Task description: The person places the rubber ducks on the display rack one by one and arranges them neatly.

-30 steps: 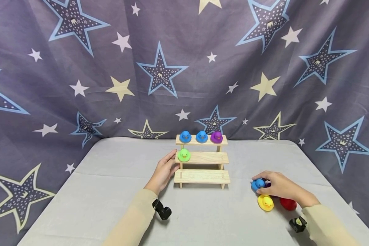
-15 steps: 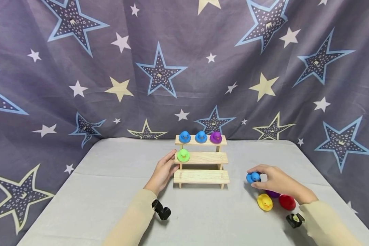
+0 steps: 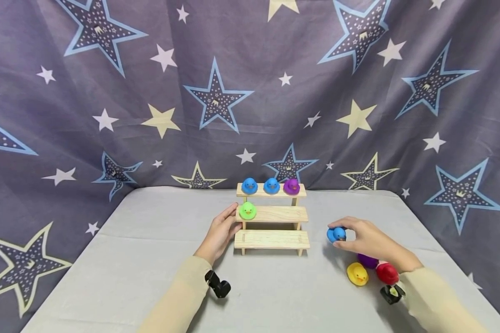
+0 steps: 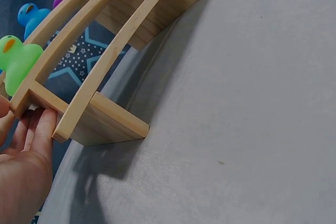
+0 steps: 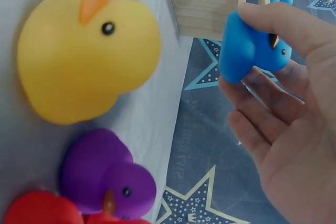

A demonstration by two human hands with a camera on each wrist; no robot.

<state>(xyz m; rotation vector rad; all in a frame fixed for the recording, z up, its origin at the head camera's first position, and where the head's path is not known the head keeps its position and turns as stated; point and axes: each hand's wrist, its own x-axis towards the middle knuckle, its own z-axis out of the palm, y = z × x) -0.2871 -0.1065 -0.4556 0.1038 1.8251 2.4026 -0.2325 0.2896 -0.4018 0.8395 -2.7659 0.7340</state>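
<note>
My left hand (image 3: pixel 220 235) holds the left end of a three-tier wooden display stand (image 3: pixel 271 239); in the left wrist view its fingertips (image 4: pixel 44 124) lie under the middle tier. A green rubber duck (image 3: pixel 247 211) sits at that tier's left end. Two blue ducks, including the left one (image 3: pixel 249 186), and a purple duck (image 3: pixel 291 187) line the top tier. Right of the stand, my right hand (image 3: pixel 368 238) pinches another blue rubber duck (image 5: pixel 244 48) between thumb and fingers, raised off the table.
On the table (image 3: pixel 291 296) by my right wrist lie a yellow duck (image 3: pixel 357 274), a second purple duck (image 5: pixel 94 161) and a red duck (image 3: pixel 387 274), close together. A star-patterned cloth (image 3: pixel 216 148) hangs behind. Both wrists wear small black cameras, the left one (image 3: pixel 218 284) beside the sleeve.
My right hand has lifted the blue duck away from the group and carried it left towards the stand, uncovering the purple duck. The left hand stays at the stand.
</note>
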